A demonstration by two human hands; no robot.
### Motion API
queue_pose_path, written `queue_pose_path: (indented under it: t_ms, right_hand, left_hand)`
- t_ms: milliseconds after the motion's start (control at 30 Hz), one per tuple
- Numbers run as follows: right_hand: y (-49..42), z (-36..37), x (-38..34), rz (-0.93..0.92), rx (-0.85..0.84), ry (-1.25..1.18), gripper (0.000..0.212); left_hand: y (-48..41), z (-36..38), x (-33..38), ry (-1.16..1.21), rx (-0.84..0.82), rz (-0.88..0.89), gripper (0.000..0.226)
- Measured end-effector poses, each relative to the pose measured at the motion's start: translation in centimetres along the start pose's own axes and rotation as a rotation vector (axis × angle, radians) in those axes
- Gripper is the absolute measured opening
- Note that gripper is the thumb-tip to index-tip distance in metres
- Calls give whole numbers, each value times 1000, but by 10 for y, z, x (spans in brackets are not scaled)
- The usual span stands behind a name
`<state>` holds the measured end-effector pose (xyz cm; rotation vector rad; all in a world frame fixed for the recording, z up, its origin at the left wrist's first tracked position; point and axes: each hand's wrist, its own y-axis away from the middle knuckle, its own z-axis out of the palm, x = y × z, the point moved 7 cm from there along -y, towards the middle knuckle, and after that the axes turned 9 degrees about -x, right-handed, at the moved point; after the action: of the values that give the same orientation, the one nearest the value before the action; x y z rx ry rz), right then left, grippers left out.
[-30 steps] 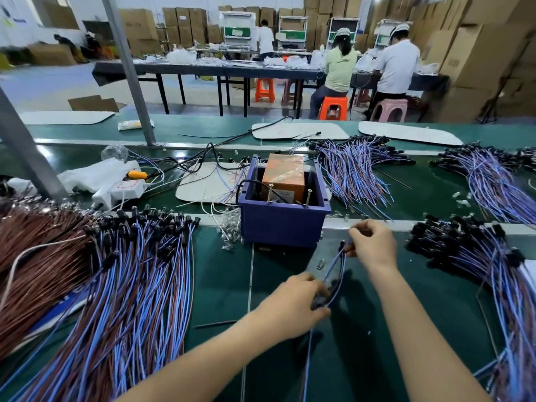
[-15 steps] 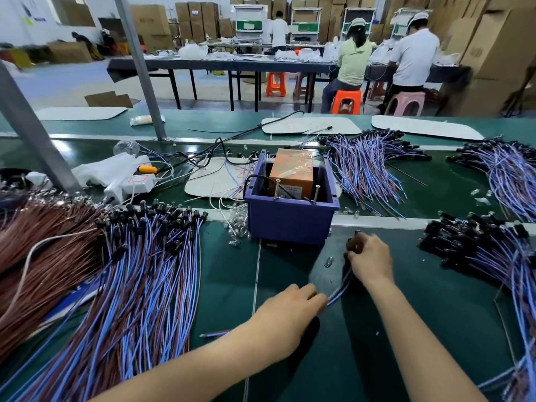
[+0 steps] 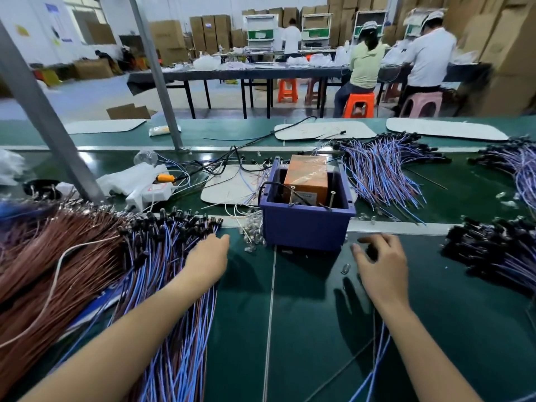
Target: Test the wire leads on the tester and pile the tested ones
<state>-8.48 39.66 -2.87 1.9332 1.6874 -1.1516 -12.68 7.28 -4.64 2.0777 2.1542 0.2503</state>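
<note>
The tester is a blue box (image 3: 307, 230) holding an orange unit (image 3: 307, 177), with two metal pins standing at its front rim. My left hand (image 3: 207, 261) lies with fingers stretched out on the right edge of a big pile of blue-and-brown wire leads (image 3: 162, 300), near their black connector ends. My right hand (image 3: 381, 269) is in front of the tester's right corner, curled around the black end of one wire lead (image 3: 377, 352). That lead trails back under my forearm. A second pile of leads (image 3: 493, 256) lies just right of this hand.
A mass of brown wires (image 3: 49, 274) fills the far left. More lead bundles lie behind the tester (image 3: 380, 175) and at the far right (image 3: 516, 163). Small clear bulbs (image 3: 252, 232) sit left of the box, one loose bulb (image 3: 345, 268) by my right hand. People sit at a far table.
My left hand has let go of the lead and moved left onto the big pile. My right hand stays in front of the tester, still holding the lead's black end.
</note>
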Motion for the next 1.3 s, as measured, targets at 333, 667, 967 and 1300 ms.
queue_pose_path:
  t_ms: [333,667,967,1300]
  right_hand:
    - [35,43,-58,63,-378,-594,15]
    - [64,89,-72,190,-658,-663,17]
    - [64,95,-70,267,-657,-924,15]
    - [72,97,-87,278,-785,-1027,13]
  left_hand:
    - [-10,-30,-18,384,97,-159,46]
    - [-15,-20,-7,89,189,-135,29]
    - [29,-45,19,1113,250,177,23]
    - [80,-49,66,1123,5,516,22]
